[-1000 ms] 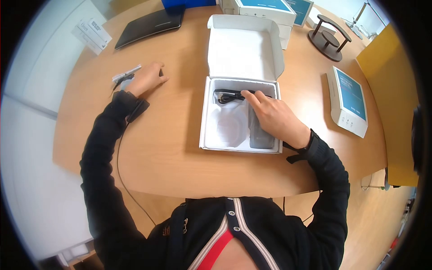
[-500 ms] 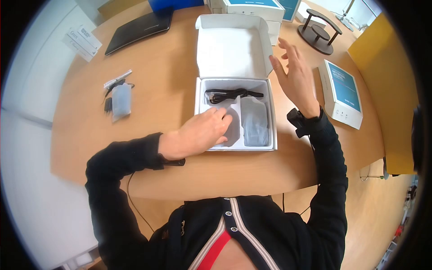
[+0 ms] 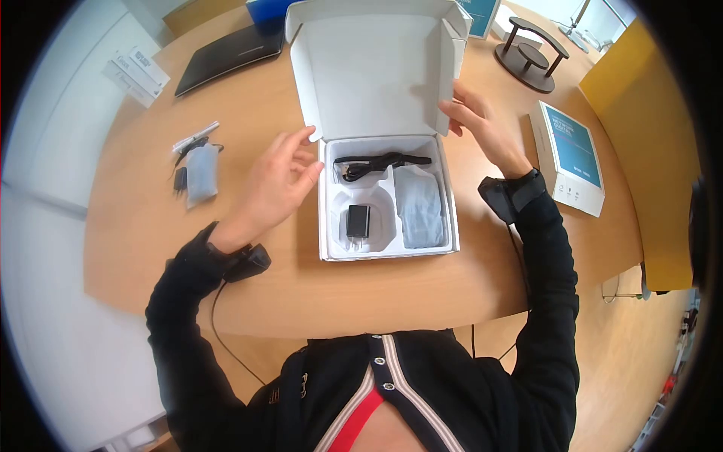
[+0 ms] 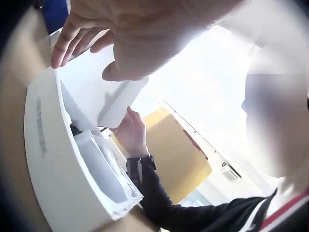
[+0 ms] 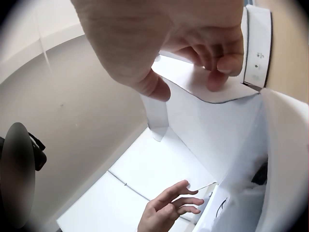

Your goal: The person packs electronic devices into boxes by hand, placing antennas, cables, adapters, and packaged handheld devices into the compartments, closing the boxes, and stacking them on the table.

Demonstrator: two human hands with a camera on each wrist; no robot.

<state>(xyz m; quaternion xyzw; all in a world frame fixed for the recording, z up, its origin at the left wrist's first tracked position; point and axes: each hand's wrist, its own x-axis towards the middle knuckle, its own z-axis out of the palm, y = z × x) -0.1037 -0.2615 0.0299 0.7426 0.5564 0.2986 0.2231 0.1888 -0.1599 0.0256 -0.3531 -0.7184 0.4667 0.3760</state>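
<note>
A white box (image 3: 324, 226) stands with its lid (image 3: 376, 83) raised. Inside lie a coiled black cable (image 3: 369, 165), a black plug adapter (image 3: 358, 222) in the lower left hollow and a bagged item (image 3: 420, 207) on the right. The left hand (image 3: 275, 184), fingers relaxed, is at the box's left edge, fingertips near the lid's lower left corner. At the lid's right side flap, the right hand (image 3: 482, 124) touches the cardboard with bent fingers; the right wrist view shows this hand (image 5: 178, 43) with thumb and fingers on either side of the flap's edge.
Left on the table (image 3: 248, 294) lie a bagged item (image 3: 202, 175), a black adapter with cable and a pen-like item (image 3: 196, 135). A black laptop (image 3: 233, 59) is at the back left. A blue-and-white box (image 3: 572, 158) and a dark stand (image 3: 531, 60) are on the right.
The left hand has left the box's lower left hollow, where the black adapter now shows, and moved up beside the lid. The right hand has come to the lid's flap, and the lid stands more upright.
</note>
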